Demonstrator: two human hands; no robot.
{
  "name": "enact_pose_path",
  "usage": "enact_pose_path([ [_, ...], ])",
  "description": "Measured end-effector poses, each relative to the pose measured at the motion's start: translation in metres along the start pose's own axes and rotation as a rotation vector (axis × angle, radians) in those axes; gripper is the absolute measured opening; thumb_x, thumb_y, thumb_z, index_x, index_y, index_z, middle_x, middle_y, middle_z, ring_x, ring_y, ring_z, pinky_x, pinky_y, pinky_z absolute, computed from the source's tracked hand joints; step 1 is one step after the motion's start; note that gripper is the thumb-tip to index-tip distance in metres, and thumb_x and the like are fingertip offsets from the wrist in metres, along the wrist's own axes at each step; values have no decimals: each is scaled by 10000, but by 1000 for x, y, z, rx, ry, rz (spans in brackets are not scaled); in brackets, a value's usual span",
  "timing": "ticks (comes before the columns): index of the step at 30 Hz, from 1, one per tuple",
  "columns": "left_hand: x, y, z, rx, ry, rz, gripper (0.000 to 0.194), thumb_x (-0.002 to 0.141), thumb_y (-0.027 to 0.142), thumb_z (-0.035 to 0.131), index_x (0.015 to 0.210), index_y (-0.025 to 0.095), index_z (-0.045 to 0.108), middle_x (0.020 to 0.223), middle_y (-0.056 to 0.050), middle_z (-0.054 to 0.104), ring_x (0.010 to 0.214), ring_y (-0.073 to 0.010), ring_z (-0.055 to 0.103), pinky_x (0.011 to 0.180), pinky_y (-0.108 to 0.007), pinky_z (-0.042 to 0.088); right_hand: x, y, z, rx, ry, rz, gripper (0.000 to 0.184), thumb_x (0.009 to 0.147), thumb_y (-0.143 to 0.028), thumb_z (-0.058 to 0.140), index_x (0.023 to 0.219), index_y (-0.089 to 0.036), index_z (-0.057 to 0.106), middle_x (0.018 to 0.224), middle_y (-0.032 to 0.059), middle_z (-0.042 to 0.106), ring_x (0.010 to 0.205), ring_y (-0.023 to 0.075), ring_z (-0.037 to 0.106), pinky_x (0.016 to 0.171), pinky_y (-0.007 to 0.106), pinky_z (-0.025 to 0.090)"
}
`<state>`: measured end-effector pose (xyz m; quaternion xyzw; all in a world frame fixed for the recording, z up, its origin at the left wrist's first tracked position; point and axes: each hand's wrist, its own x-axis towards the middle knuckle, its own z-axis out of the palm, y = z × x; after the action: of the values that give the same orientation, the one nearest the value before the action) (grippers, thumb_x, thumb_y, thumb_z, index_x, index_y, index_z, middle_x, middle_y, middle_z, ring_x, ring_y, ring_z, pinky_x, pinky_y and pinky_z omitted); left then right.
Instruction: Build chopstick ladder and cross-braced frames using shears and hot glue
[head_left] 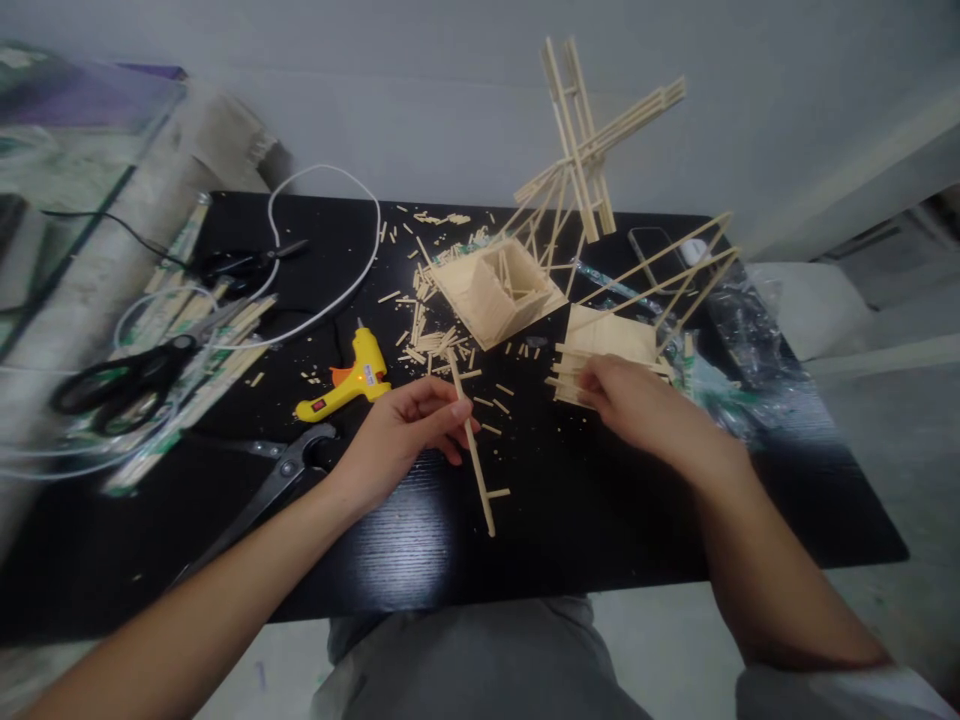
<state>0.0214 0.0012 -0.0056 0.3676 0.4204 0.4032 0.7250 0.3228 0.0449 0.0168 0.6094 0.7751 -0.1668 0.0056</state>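
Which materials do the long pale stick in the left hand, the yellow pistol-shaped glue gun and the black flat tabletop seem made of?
Long pale stick: probably bare wood, matte tan without paint.
Yellow pistol-shaped glue gun: likely moulded plastic, evenly coloured, with rounded edges.
Black flat tabletop: perhaps wood-grain laminate; fine streaks show in its glossy reflection.

The thin wooden stick [481, 472] is pale tan; the pistol-shaped plastic glue gun [367, 366], yellow and orange. The rectangular bench [600, 510] is streaked black.
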Motion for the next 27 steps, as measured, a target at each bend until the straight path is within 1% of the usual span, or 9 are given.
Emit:
enact_pose_path([
  [2,-1,0,0,-8,-3,4,325,840,444,908,901,165,753,813,-50,789,654,-139,724,558,-212,588,-1,-10,-5,84,15,2,97,953,-190,644,863,-217,619,903,109,758,804,279,715,724,378,504],
  [3,-1,0,0,-7,-2,6,322,842,443,906,901,166,754,813,-48,789,650,-135,722,560,-211,589,-1,-16,-7,177,21,-13,107,959,-221,659,862,-228,613,876,87,760,780,265,715,706,369,507],
  [5,-1,0,0,6,-2,13,310,850,437,900,906,168,757,813,-44,789,648,-131,721,561,-209,589,-2,-28,-9,427,44,-55,93,966,-270,679,903,-245,616,864,50,768,754,239,725,690,355,535],
  [7,-1,0,0,29,-2,27,296,855,427,897,911,169,762,815,-44,791,656,-133,724,563,-208,592,-3,-40,-6,744,33,-92,206,934,-336,752,856,-255,579,833,41,767,773,235,757,684,346,582],
  [9,-2,2,2,60,9,52,291,851,420,900,899,168,763,800,-44,788,657,-137,727,562,-210,596,-3,-51,2,1051,-94,-84,285,912,-408,807,878,-248,574,859,49,788,781,236,783,669,347,628],
  [12,-3,6,6,123,46,96,312,819,428,921,848,162,760,745,-35,772,602,-131,707,551,-220,602,-1,-63,19,1333,-255,-52,410,840,-483,904,876,-221,590,824,38,793,706,204,778,569,294,627],
  [15,-5,9,10,167,76,123,339,786,440,943,813,159,756,700,-24,756,566,-128,694,537,-221,603,0,-69,35,1474,-318,-38,438,786,-442,965,869,-201,609,823,21,800,681,176,775,514,242,618],
  [18,-7,8,11,172,66,114,349,784,447,942,820,156,754,682,-16,753,564,-130,700,525,-212,600,2,-70,46,1562,-304,-22,424,785,-394,978,886,-192,619,846,17,818,692,167,794,529,221,631],
  [27,-3,4,9,153,42,29,367,789,453,941,841,147,744,708,-10,767,580,-119,724,544,-196,617,5,-64,63,1685,-306,-17,360,790,-295,981,910,-190,659,883,19,846,734,164,820,584,214,654],
])
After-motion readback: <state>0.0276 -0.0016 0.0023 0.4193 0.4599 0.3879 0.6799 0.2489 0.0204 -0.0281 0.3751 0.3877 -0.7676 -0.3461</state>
